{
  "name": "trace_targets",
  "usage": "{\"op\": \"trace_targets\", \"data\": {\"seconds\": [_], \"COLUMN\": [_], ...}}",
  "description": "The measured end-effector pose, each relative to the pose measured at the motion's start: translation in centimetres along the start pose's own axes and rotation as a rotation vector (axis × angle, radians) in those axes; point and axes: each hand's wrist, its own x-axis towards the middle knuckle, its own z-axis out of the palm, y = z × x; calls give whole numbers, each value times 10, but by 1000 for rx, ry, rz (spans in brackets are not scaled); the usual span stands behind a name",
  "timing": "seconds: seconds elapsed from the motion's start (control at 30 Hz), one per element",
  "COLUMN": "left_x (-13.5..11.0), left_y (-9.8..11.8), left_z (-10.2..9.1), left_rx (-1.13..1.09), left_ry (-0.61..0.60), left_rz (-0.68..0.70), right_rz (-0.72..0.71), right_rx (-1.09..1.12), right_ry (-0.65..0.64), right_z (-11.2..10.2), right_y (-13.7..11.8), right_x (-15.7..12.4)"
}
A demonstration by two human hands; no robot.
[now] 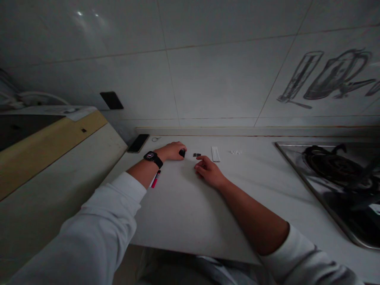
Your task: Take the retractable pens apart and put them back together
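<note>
My left hand (174,151), with a black watch (152,156) on its wrist, is closed around a small black object (182,152) just above or on the white countertop (184,213). What kind of object it is I cannot make out. To its right lies a small dark piece with a pale part (196,154). My right hand (209,171) rests near that piece, fingers loosely curled and apart, with nothing visible in them. A row of thin white sticks (215,154) lies beyond the right hand, and several tiny white bits (236,152) are scattered further right.
A red and black marker (156,179) lies beside my left forearm. Behind it are a dark phone (138,143) and a small ring-like item (155,139). A gas stove (297,158) borders the counter on the right, a large pale cabinet-like box (74,158) on the left. The tiled wall (213,87) rises behind.
</note>
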Motion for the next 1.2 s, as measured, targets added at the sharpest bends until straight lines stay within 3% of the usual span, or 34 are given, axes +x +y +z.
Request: {"op": "trace_targets", "data": {"seconds": [0.2,0.33,0.5,0.6,0.7,0.8,0.97,1.1,1.2], "left_x": [-3,-10,-23,-36,-53,-66,-67,-58,-55], "left_y": [3,23,77,117,151,171,166,146,138], "left_z": [-1,-10,-29,-36,-31,-16,22,46,53], "left_rx": [15,3,-103,-302,-606,-830,-1166,-1305,-1392], "left_ry": [-23,12,237,329,326,351,441,386,326], "left_rz": [22,77,147,152,168,88,-128,-241,-266], "right_rz": [-12,-17,-12,-11,-38,-103,-65,-33,-50], "right_rx": [-26,-22,17,29,-6,-80,-206,-271,-338], "right_ry": [-10,-4,1,15,28,37,65,88,62], "right_z": [-1,0,1,1,1,-3,-12,-16,-16], "right_y": [2,3,4,2,-2,-6,-14,-16,-15], "right_x": [0,1,2,1,0,-3,-8,-9,-9]}}
